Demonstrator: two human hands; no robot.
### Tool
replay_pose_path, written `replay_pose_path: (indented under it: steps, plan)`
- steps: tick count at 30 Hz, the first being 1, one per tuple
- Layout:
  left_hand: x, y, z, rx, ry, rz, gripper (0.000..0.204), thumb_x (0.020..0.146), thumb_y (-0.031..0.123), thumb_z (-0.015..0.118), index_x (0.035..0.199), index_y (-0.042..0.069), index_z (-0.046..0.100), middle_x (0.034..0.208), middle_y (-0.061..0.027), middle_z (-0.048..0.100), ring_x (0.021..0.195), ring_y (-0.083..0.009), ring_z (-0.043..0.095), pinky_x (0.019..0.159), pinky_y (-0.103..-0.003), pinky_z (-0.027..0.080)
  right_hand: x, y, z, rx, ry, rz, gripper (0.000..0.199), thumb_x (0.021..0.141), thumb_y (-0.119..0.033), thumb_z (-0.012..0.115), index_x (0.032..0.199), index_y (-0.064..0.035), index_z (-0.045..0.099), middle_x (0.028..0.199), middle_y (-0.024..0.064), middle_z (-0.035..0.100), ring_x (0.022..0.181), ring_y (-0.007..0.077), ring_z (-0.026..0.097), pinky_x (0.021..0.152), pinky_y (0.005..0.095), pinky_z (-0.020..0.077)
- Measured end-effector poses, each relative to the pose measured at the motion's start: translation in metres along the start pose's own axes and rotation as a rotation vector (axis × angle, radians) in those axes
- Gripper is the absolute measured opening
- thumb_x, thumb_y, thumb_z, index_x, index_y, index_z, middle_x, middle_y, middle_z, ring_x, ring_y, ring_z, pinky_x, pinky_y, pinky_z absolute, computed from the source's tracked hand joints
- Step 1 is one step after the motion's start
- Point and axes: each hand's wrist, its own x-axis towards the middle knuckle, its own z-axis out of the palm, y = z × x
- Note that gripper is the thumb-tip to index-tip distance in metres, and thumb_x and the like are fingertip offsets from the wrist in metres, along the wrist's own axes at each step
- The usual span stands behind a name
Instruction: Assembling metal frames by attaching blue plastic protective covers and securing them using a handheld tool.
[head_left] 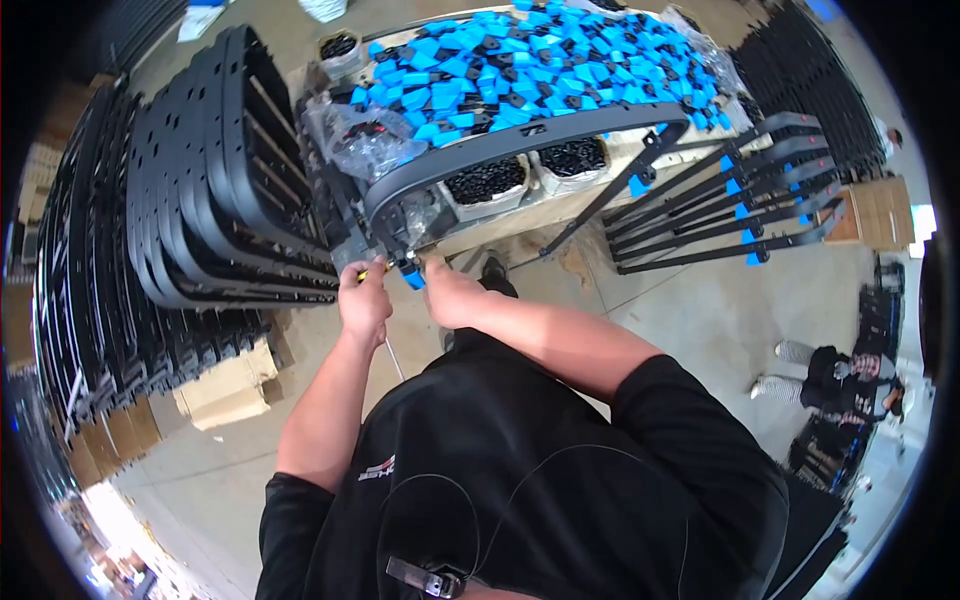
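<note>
A large curved black metal frame [530, 136] arches in front of me, resting by the bench. At its near left end is a small blue plastic piece [412, 278]. My left hand [366, 298] is closed around a slim tool with yellow on it [364, 275], whose kind I cannot make out, beside that end. From below this hand a thin pale rod [393, 357] sticks out toward me; whether it belongs to the tool is unclear. My right hand [452, 294] is closed at the frame's end, next to the blue piece, with its fingertips partly hidden.
Many blue and black plastic pieces [530, 65] cover the bench. Bins of small black parts [485, 183] stand at its near side. Black curved frames [190, 180] are stacked at left; frames with blue pieces [720, 215] stand at right. Another person [850, 385] is far right.
</note>
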Motion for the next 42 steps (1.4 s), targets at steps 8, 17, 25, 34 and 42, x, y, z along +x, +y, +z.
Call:
replay_pose_path:
  steps: [8, 17, 25, 34, 42]
  plan:
    - [0.033, -0.046, -0.014, 0.031, 0.085, 0.325, 0.02, 0.098, 0.023, 0.07, 0.096, 0.009, 0.056, 0.07, 0.0012, 0.055, 0.052, -0.0062, 0.043, 0.044, -0.026, 0.033, -0.011, -0.039, -0.035, 0.524, -0.427, 0.235, 0.03, 0.086, -0.014, 0.064, 0.104, 0.0093, 0.059, 0.096, 0.0299, 0.07, 0.093, 0.0425, 0.071, 0.077, 0.0472, 0.0575]
    - [0.032, -0.049, -0.01, 0.12, 0.14, 0.395, 0.022, 0.097, 0.024, 0.071, 0.098, 0.007, 0.059, 0.086, -0.0023, 0.06, 0.079, -0.0094, 0.049, 0.071, -0.025, 0.042, -0.018, -0.05, -0.037, 0.236, -0.29, 0.202, 0.034, 0.086, -0.015, 0.062, 0.104, 0.0133, 0.058, 0.104, 0.03, 0.069, 0.099, 0.0406, 0.071, 0.086, 0.0463, 0.0564]
    - [0.017, -0.015, -0.001, 0.047, 0.023, 0.059, 0.019, 0.1, 0.026, 0.067, 0.1, 0.014, 0.052, 0.064, 0.0046, 0.044, 0.044, -0.0058, 0.035, 0.037, -0.025, 0.027, 0.012, 0.0, -0.008, -0.076, -0.135, 0.005, 0.054, 0.082, -0.007, 0.065, 0.127, 0.0114, 0.042, 0.122, 0.0324, 0.061, 0.116, 0.0415, 0.063, 0.095, 0.0452, 0.0521]
    - [0.036, -0.052, -0.009, 0.116, 0.167, 0.503, 0.018, 0.097, 0.022, 0.072, 0.101, 0.009, 0.06, 0.081, 0.0036, 0.054, 0.064, -0.0054, 0.044, 0.055, -0.025, 0.036, -0.022, -0.027, -0.029, 0.128, -0.24, 0.001, 0.062, 0.082, -0.031, 0.067, 0.12, 0.015, 0.049, 0.116, 0.035, 0.062, 0.111, 0.0431, 0.064, 0.096, 0.0447, 0.0515]
    - [0.007, -0.013, -0.002, 0.027, 0.02, 0.073, 0.018, 0.102, 0.025, 0.065, 0.099, 0.016, 0.05, 0.063, 0.0057, 0.041, 0.045, -0.0053, 0.033, 0.038, -0.024, 0.026, -0.001, 0.007, 0.0, -0.06, -0.123, -0.058, 0.048, 0.084, -0.009, 0.063, 0.122, 0.0115, 0.041, 0.112, 0.0316, 0.065, 0.107, 0.0416, 0.067, 0.09, 0.0481, 0.0532]
